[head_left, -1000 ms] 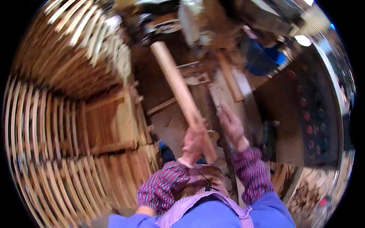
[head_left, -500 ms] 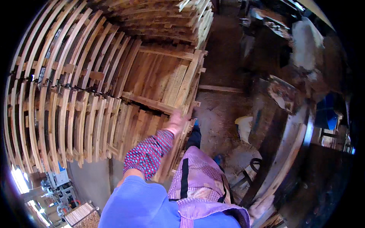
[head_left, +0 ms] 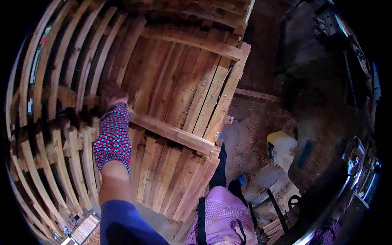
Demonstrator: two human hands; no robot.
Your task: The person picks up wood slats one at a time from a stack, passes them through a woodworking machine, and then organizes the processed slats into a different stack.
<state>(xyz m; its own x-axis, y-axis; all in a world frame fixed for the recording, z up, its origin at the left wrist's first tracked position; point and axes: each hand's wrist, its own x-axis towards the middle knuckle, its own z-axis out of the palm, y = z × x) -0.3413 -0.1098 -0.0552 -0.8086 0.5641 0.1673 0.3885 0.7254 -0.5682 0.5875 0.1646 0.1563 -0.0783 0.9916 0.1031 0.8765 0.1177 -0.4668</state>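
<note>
1. Watching remotely, I see L hand stretched out at far L end of the cross rail, approx. where rail meets the upright slats.
2. L fingers in shadow, blurred; can't tell if spread, narrow or gripping wood.
3. Flat boards lie side by side, just R of L fingers; slats stand in a row, L of them.
4. R hand out of my sight, finger state unknown; patterned sleeve at lower R.
5. Yellow-white item on floor, well apart from L hand.

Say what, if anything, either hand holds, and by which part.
Cannot be told: the left hand, shadowed, is by wooden slats; the right hand isn't visible.
</note>
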